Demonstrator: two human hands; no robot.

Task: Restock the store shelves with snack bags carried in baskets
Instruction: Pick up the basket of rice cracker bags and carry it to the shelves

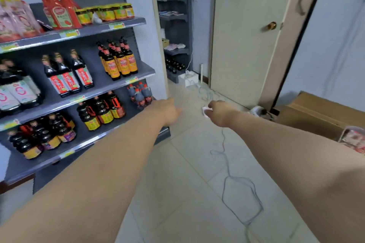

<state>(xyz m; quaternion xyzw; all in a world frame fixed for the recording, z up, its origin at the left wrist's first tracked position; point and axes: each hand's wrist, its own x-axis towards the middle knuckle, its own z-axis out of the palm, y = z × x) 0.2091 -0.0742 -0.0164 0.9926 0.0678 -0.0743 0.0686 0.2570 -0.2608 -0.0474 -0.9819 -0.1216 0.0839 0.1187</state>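
Observation:
Both my arms stretch forward over the tiled floor. My left hand (pixel 167 111) hangs beside the right end of the grey store shelf (pixel 110 83), fingers loosely curled and holding nothing. My right hand (pixel 218 112) grips a small white object (pixel 205 111) whose nature I cannot tell. A snack bag (pixel 353 140) with red and white print shows at the right edge, next to my right upper arm. No basket is in view.
The shelf holds dark sauce bottles (pixel 118 59), red pouches (pixel 61 11) and jars. A beige door (pixel 246 35) stands open ahead, with a second shelf (pixel 175 31) in the room beyond. A cardboard box (pixel 316 114) sits at the right. A thin cable (pixel 237 179) loops across the floor.

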